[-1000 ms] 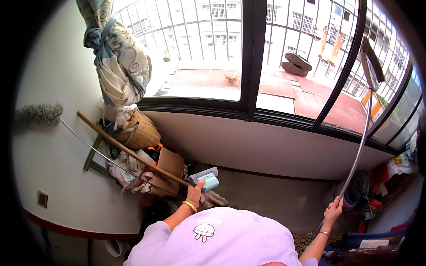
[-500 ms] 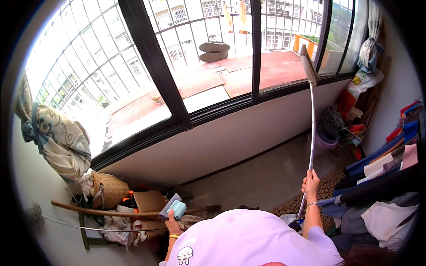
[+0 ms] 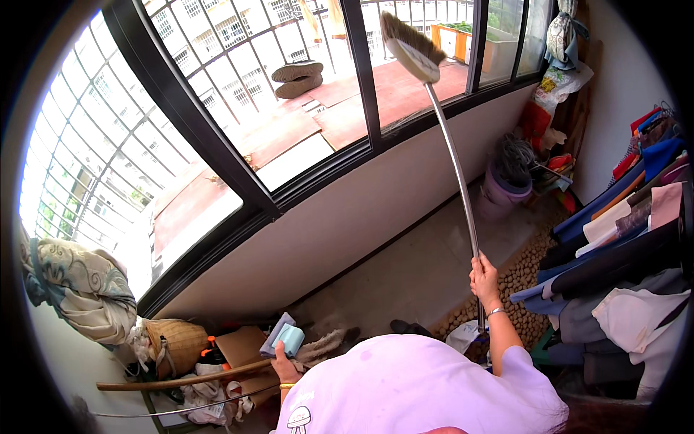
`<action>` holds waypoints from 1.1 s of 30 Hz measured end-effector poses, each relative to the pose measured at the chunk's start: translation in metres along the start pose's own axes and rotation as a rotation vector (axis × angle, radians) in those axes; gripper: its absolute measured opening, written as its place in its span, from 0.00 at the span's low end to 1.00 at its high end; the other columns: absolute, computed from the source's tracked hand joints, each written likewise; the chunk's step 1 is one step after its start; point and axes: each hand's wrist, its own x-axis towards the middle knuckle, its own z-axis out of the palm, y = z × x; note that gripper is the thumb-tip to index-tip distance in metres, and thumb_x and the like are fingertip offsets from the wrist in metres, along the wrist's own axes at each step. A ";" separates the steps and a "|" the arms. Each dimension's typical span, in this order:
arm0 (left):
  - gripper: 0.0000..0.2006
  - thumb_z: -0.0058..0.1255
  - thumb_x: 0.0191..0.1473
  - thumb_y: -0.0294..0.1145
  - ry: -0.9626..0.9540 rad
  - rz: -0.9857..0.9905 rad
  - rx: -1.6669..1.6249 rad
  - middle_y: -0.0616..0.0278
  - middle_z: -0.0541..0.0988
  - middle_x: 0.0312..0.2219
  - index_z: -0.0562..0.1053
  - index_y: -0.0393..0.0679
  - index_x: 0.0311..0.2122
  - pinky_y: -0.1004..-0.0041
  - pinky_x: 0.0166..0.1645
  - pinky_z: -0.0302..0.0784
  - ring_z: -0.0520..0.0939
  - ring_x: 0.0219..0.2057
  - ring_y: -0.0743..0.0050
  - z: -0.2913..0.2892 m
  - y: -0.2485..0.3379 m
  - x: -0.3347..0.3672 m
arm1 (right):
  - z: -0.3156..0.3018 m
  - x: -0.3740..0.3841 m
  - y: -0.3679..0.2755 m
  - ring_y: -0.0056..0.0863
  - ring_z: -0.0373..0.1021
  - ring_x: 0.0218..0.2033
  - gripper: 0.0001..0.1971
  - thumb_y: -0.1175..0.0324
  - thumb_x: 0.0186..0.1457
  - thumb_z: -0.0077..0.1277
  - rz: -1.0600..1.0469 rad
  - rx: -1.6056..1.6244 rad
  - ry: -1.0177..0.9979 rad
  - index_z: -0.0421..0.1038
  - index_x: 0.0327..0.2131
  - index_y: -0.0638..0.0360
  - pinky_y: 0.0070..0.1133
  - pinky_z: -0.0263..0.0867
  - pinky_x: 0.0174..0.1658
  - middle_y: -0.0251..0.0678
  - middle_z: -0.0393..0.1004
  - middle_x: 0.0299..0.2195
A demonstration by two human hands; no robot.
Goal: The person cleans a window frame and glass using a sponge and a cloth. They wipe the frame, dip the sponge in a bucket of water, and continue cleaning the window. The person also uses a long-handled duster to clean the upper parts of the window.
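My right hand [image 3: 484, 281] is closed round the metal handle of a broom [image 3: 455, 155], at the lower right. The broom slants upward, its head with dark bristles raised in front of the window at the top. At the lower left, my left hand [image 3: 285, 364] is closed on a light-blue folded bundle [image 3: 290, 338]. A grey-purple pad [image 3: 278, 330] lies against the bundle; whether both are cloths or sponges I cannot tell. Beside that hand, a wooden pole [image 3: 181, 379] and a thin rod [image 3: 159, 414] extend to the left.
Black window frames [image 3: 365, 94] and a low wall [image 3: 340, 224] run across the front. A purple bucket [image 3: 502, 192] holds a grey coil at the right corner. Hung clothes [image 3: 629, 246] crowd the right side above round brown pebble-like things [image 3: 506, 296]. A wicker basket [image 3: 173, 346] stands lower left.
The broom head has swung left and turned, showing its bristles. The whole view has shifted. Both hands keep their holds.
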 end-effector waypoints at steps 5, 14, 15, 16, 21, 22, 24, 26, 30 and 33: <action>0.27 0.56 0.50 0.46 0.041 -0.035 0.075 0.60 0.75 0.40 0.70 0.33 0.47 0.66 0.44 0.71 0.75 0.38 0.70 -0.012 -0.011 0.011 | -0.039 -0.030 0.041 0.11 0.49 0.09 0.21 0.60 0.63 0.45 0.205 -0.073 0.094 0.63 0.58 0.54 0.16 0.45 0.11 0.21 0.55 0.12; 0.28 0.56 0.49 0.49 0.052 -0.020 0.132 0.59 0.75 0.37 0.72 0.31 0.44 0.67 0.41 0.71 0.75 0.34 0.70 -0.008 -0.014 0.014 | -0.049 -0.006 -0.026 0.12 0.50 0.07 0.18 0.56 0.63 0.42 0.087 0.211 0.212 0.65 0.53 0.51 0.14 0.48 0.09 0.25 0.58 0.13; 0.28 0.56 0.49 0.50 0.053 -0.019 0.157 0.59 0.76 0.37 0.72 0.30 0.43 0.67 0.41 0.71 0.75 0.34 0.70 -0.008 -0.014 0.017 | -0.047 0.014 -0.047 0.12 0.51 0.07 0.17 0.55 0.63 0.42 0.043 0.230 0.189 0.66 0.51 0.50 0.14 0.48 0.09 0.25 0.59 0.13; 0.30 0.55 0.48 0.52 0.064 -0.014 0.230 0.58 0.76 0.36 0.74 0.29 0.41 0.67 0.40 0.70 0.74 0.33 0.70 -0.005 -0.010 0.013 | -0.043 0.032 -0.072 0.11 0.51 0.08 0.16 0.55 0.64 0.41 0.017 0.236 0.155 0.66 0.50 0.49 0.14 0.48 0.10 0.25 0.58 0.14; 0.32 0.54 0.48 0.55 0.077 0.056 0.221 0.56 0.77 0.33 0.75 0.26 0.38 0.68 0.41 0.70 0.74 0.33 0.69 -0.021 -0.035 0.035 | -0.008 0.057 -0.113 0.11 0.51 0.08 0.12 0.56 0.64 0.40 -0.006 0.205 0.034 0.66 0.45 0.49 0.14 0.49 0.10 0.24 0.58 0.14; 0.32 0.54 0.48 0.55 0.105 0.077 0.221 0.56 0.78 0.32 0.75 0.26 0.38 0.68 0.41 0.70 0.75 0.33 0.69 -0.025 -0.039 0.037 | -0.007 0.045 -0.104 0.11 0.51 0.08 0.12 0.57 0.64 0.40 0.018 0.202 0.035 0.66 0.44 0.50 0.14 0.49 0.10 0.24 0.57 0.14; 0.31 0.53 0.49 0.55 0.089 0.047 0.260 0.56 0.78 0.32 0.76 0.26 0.38 0.68 0.42 0.70 0.75 0.33 0.68 -0.032 -0.041 0.037 | -0.015 0.009 -0.072 0.10 0.50 0.08 0.15 0.57 0.64 0.40 0.053 0.029 0.014 0.64 0.52 0.47 0.14 0.48 0.10 0.24 0.57 0.14; 0.31 0.53 0.49 0.54 0.090 0.084 0.279 0.55 0.78 0.32 0.76 0.26 0.37 0.68 0.42 0.70 0.75 0.33 0.69 -0.027 -0.030 0.025 | -0.027 -0.031 -0.040 0.10 0.49 0.09 0.17 0.60 0.64 0.41 0.134 -0.117 -0.036 0.62 0.56 0.46 0.14 0.47 0.11 0.22 0.56 0.14; 0.31 0.53 0.49 0.54 0.037 0.078 0.286 0.56 0.78 0.33 0.76 0.26 0.36 0.69 0.40 0.70 0.75 0.32 0.70 -0.026 -0.029 0.030 | -0.079 -0.088 0.028 0.17 0.58 0.18 0.19 0.63 0.62 0.45 -0.014 -0.414 -0.034 0.65 0.53 0.63 0.20 0.57 0.22 0.28 0.63 0.18; 0.28 0.56 0.48 0.52 -0.011 -0.010 0.153 0.58 0.76 0.34 0.74 0.29 0.39 0.68 0.41 0.71 0.75 0.32 0.70 -0.009 -0.016 0.029 | -0.105 -0.121 0.041 0.25 0.62 0.23 0.19 0.63 0.60 0.47 0.061 -0.673 -0.012 0.67 0.50 0.66 0.25 0.62 0.29 0.37 0.69 0.22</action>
